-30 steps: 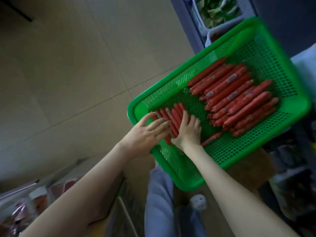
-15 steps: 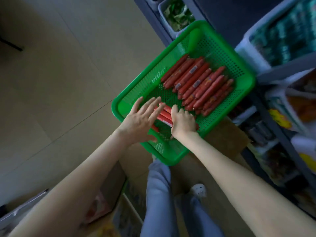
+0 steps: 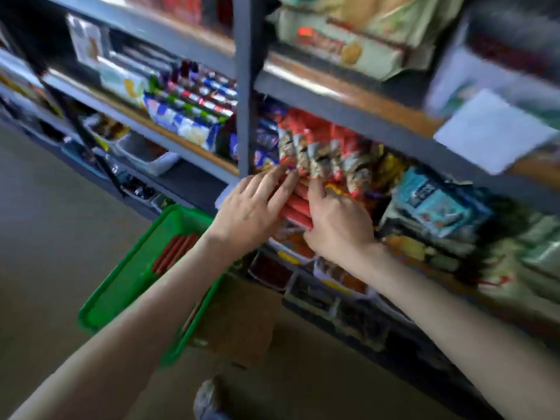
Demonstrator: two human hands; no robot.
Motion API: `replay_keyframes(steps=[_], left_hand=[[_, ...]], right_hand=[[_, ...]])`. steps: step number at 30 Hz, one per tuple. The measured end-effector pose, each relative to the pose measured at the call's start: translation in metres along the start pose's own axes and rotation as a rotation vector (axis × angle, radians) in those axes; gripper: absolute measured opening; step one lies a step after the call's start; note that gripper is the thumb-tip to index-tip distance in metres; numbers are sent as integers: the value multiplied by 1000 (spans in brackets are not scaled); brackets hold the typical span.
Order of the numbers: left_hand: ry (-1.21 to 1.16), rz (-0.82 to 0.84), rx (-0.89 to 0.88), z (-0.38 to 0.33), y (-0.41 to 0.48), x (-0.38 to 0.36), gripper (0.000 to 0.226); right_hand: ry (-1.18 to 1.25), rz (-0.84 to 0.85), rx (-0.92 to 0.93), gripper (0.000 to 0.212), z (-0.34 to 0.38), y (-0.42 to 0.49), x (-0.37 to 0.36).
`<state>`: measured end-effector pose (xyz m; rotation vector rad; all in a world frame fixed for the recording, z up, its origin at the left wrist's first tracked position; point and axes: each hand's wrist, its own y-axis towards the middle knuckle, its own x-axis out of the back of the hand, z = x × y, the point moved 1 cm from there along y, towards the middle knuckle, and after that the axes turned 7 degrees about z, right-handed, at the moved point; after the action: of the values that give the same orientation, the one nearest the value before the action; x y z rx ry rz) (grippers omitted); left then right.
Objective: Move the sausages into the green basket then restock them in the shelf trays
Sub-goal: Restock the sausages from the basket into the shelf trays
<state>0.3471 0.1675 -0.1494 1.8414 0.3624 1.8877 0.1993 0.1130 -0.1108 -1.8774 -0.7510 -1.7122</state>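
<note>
A bunch of red sausages (image 3: 298,209) is held between my two hands in front of the shelf. My left hand (image 3: 254,207) lies on the bunch's left side with its fingers fairly straight. My right hand (image 3: 336,225) curls round the bunch from the right. The green basket (image 3: 133,274) sits low at the left, under my left forearm, with more sausages (image 3: 174,253) lying in it. White shelf trays (image 3: 291,253) stand just below my hands. The view is blurred by motion.
A grey metal shelf unit (image 3: 242,86) fills the upper view, packed with snack packets (image 3: 318,150), boxes and bags. A brown cardboard box (image 3: 242,316) stands under the basket. A shoe (image 3: 209,398) shows at the bottom edge.
Both hands have lifted a bunch of sausages out of the green basket and carried it up to the shelf. The view has swung from the basket to the shelves.
</note>
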Motion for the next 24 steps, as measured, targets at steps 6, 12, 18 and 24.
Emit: replay_keyframes(steps=[6, 12, 18, 24], left_hand=[[20, -346, -280, -77, 117, 76, 55], [26, -408, -362, -79, 191, 88, 52], [-14, -171, -345, -50, 259, 66, 48], [-200, -129, -423, -22, 299, 42, 44]], right_hand=[[-99, -205, -155, 66, -120, -58, 120], [-146, -363, -247, 51, -195, -57, 177], [-154, -270, -319, 57, -256, 13, 181], [28, 91, -332, 84, -293, 82, 155]])
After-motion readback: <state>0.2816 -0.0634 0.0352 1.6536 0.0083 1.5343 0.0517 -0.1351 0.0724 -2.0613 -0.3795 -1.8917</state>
